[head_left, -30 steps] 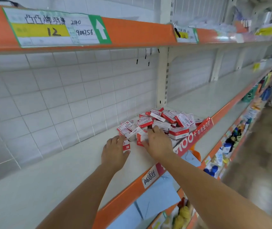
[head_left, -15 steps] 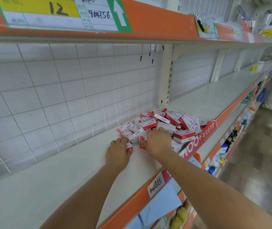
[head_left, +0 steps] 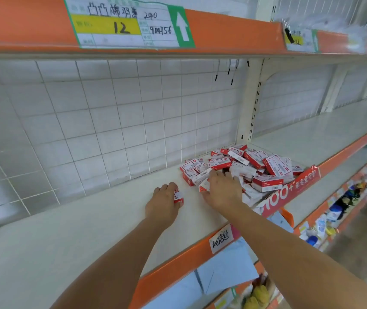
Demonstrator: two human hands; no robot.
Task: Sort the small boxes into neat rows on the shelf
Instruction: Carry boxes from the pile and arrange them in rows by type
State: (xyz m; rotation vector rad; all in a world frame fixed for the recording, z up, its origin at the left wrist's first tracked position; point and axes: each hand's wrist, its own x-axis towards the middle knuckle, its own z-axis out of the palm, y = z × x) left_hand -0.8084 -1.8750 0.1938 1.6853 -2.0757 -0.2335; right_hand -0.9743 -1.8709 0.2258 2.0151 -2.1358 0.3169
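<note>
the left hand (head_left: 163,202) lies palm down on the white shelf (head_left: 71,239), its fingers curled over a single red-and-white box (head_left: 178,197) that peeks out at the hand's right edge, apart from the heap and to its left. the right hand (head_left: 221,190) reaches into the near edge of the pile of small boxes (head_left: 242,166), fingers bent down among them; it seems to be gripping a white-faced box (head_left: 203,186) under the thumb side, though the hand covers most of it and the hold is not plain. the pile sits jumbled toward the front of the shelf, red and white cartons lying at all angles, some flat, some tipped on edge, just left of the cream upright post (head_left: 250,101) and against the wire grid back panel (head_left: 111,121). a red banner (head_left: 289,192) with white figures runs along the orange shelf edge (head_left: 178,264) below the pile, and a small handwritten tag (head_left: 220,238) is stuck to that edge nearer the arms. overhead, the upper shelf's orange front carries a price label (head_left: 129,23) marked 12 with a green arrow. lower shelves at the right hold blurred bottles (head_left: 334,210).
</note>
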